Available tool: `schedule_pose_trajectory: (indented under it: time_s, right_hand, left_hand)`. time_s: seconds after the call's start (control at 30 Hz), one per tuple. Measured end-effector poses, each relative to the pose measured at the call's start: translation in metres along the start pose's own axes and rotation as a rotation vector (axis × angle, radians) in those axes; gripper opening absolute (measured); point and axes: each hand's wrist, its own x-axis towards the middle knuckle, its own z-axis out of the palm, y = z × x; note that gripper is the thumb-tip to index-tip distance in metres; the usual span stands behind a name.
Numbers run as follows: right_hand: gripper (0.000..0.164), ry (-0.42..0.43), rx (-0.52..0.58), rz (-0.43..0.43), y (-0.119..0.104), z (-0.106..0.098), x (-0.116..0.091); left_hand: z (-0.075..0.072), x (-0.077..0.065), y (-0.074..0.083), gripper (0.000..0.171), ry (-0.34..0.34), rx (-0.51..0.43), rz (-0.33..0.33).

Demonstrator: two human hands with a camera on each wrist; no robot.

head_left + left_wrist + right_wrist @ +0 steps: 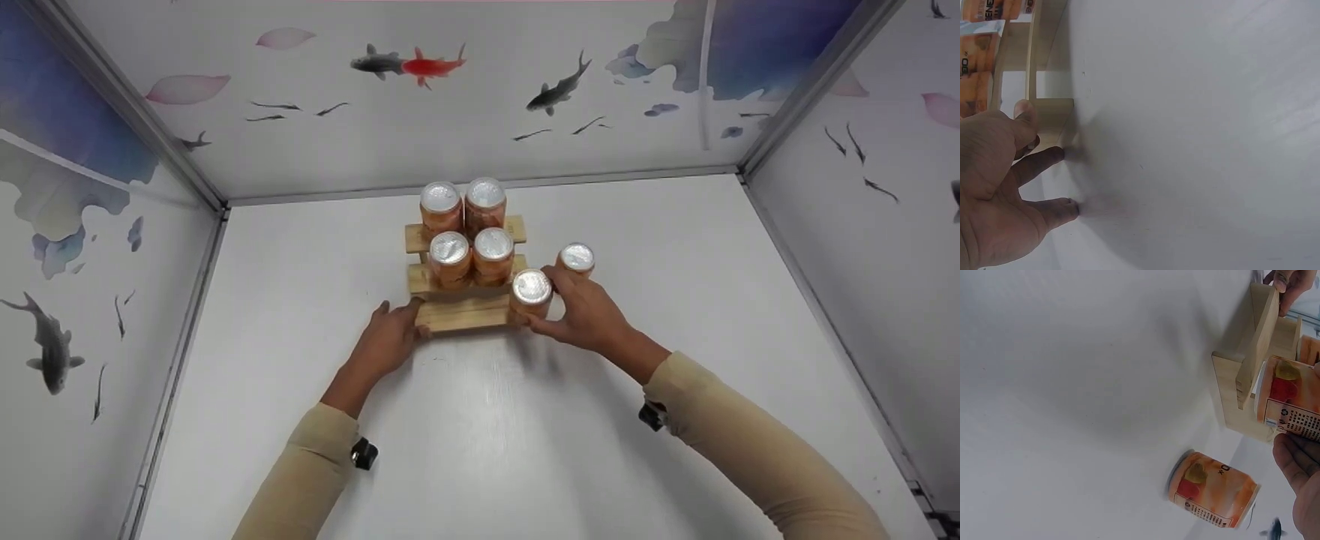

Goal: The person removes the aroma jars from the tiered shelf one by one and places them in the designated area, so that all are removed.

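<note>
A stepped wooden rack stands on the white table, with two orange cans on its top step and two more on the middle one. My left hand pinches the left end of the lowest step between thumb and finger; its other fingers spread down toward the table. An orange can with a silver lid is in my right hand, thumb and fingers around its sides. This can is upright, over the right end of the lowest step.
Another orange can stands on the table just behind my right hand. White panels printed with fish and petals enclose the table at the back and both sides.
</note>
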Motion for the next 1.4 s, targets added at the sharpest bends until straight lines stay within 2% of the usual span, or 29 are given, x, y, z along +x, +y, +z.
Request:
schedule_pose_trajectory:
  time_s: [0.3, 0.47, 0.7, 0.97, 1.4]
  right_hand:
    - [0.093, 0.026, 0.017, 0.011, 0.013, -0.005, -0.010]
    - [0.086, 0.046, 0.015, 0.016, 0.019, -0.010, -0.014]
    - [0.074, 0.078, -0.018, 0.025, 0.027, -0.013, -0.020]
    - [0.075, 0.082, -0.035, 0.026, 0.033, -0.015, -0.025]
    - [0.079, 0.081, -0.032, 0.062, 0.049, -0.022, -0.032]
  left_hand:
    - [0.000, 0.001, 0.000, 0.064, -0.016, 0.009, -0.009]
    - [0.001, 0.003, -0.002, 0.065, -0.017, -0.003, -0.006]
    - [0.000, 0.001, -0.004, 0.061, 0.000, 0.011, 0.043]
    - [-0.001, 0.001, -0.003, 0.060, 0.000, 0.014, 0.039]
    - [-0.001, 0.001, -0.005, 0.056, 0.016, 0.012, 0.078]
